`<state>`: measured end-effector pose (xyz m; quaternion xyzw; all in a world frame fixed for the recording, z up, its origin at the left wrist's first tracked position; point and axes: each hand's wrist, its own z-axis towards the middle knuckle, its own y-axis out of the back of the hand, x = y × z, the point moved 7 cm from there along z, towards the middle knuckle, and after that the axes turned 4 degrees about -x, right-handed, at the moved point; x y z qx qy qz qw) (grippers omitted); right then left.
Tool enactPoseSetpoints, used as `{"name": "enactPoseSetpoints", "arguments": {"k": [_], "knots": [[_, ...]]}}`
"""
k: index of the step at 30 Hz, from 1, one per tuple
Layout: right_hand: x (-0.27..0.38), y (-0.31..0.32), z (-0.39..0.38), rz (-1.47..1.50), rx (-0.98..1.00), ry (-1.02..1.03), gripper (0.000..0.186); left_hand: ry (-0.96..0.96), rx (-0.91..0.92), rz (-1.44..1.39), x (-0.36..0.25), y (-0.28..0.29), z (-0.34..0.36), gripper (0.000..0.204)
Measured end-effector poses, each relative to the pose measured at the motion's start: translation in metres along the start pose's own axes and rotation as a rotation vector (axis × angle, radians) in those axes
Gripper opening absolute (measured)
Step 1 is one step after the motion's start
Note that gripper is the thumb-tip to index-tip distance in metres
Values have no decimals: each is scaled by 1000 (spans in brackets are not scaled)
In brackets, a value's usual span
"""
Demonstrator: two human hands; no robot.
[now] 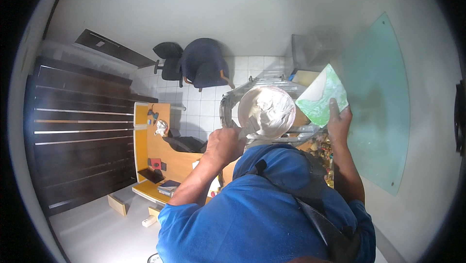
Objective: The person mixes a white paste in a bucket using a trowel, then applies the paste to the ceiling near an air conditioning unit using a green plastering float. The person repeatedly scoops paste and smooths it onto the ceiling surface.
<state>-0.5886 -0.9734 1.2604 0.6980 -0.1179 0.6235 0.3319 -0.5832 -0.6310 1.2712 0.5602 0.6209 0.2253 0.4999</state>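
A round white bucket [246, 104] of white putty [268, 110] stands on top of a metal stepladder [272, 82] in front of me. My left hand [225, 145] is closed at the bucket's near left edge. From it a putty knife [250, 127] points into the bucket, its grey blade against the putty; the handle is hidden by the fingers. To the right of the bucket, my right hand [340, 118] grips a thin green sheet [324, 99] by its lower right edge, with the thumb on top. White putty is smeared over the sheet, and its upper left part looks white.
A glass panel [378, 103] is fixed to the wall at right. Two dark chairs [204, 61] stand on the tiled floor [194, 112] beyond the ladder. At left is a wooden desk [182, 161] with several small items. A grey cabinet [303, 52] stands behind the sheet.
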Motion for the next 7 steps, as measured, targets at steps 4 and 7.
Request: {"name": "enactPoseSetpoints", "arguments": {"k": [4, 7], "knots": [[-1, 1, -1, 42, -18, 38, 30, 41, 65, 21, 6, -14, 9, 32], [-3, 1, 0, 60, -33, 114, 34, 75, 154, 25, 5, -28, 16, 38]]}}
